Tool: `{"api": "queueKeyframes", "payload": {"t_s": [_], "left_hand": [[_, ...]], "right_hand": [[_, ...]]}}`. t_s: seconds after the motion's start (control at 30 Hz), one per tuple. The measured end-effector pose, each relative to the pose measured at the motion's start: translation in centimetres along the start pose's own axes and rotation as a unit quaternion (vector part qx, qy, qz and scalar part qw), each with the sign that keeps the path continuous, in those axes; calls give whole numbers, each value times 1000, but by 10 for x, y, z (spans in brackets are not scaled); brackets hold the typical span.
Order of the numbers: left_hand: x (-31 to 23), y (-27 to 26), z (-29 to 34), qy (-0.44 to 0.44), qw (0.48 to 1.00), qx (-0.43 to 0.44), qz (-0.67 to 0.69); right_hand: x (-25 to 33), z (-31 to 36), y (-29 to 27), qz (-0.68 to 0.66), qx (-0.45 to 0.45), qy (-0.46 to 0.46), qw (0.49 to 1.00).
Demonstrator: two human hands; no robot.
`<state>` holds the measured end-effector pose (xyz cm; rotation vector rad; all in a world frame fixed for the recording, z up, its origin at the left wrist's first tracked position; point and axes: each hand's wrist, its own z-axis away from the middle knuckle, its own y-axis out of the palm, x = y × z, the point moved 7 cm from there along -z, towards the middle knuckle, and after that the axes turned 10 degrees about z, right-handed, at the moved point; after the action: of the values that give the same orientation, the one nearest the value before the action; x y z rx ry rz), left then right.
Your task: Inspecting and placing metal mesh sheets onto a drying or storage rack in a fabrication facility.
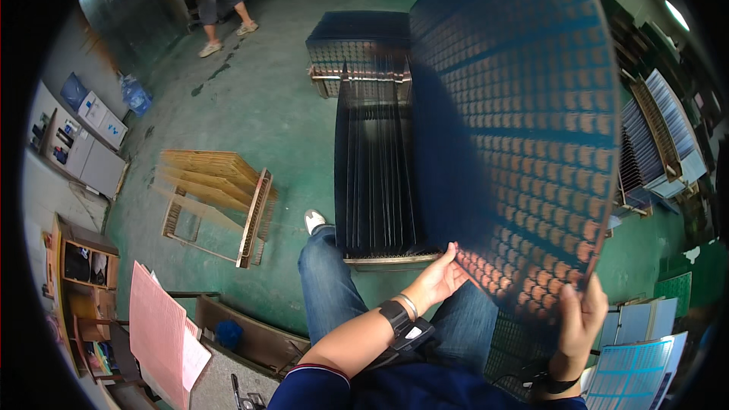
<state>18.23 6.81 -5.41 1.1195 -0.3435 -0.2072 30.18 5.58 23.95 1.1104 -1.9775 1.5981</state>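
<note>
I hold a large dark blue panel (516,121) patterned with rows of small copper shapes, raised and tilted in front of me. My left hand (439,279) grips its lower left edge. My right hand (582,317) pinches its lower right corner, thumb on the face. Below the panel stands a slotted rack (376,175) filled with several dark panels set on edge. My jeans-clad left leg (328,281) stretches toward the rack.
An empty wooden slotted rack (220,201) lies on the green floor at left. More racks of panels (661,137) stand at right. Pink sheets (159,334) and blue sheets (638,368) lie near me. Another person (220,0) walks at the far back.
</note>
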Motion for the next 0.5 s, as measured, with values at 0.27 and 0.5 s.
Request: {"api": "queueKeyframes", "payload": {"t_s": [0.27, 0.5], "left_hand": [[-27, -88, -16, -14, 990, -123, -66], [-30, -137, -16, -31, 969, -221, -103]], "right_hand": [[-29, -11, 87, 6, 150, 17, 989], [-43, -34, 129, 8, 148, -21, 989]]}}
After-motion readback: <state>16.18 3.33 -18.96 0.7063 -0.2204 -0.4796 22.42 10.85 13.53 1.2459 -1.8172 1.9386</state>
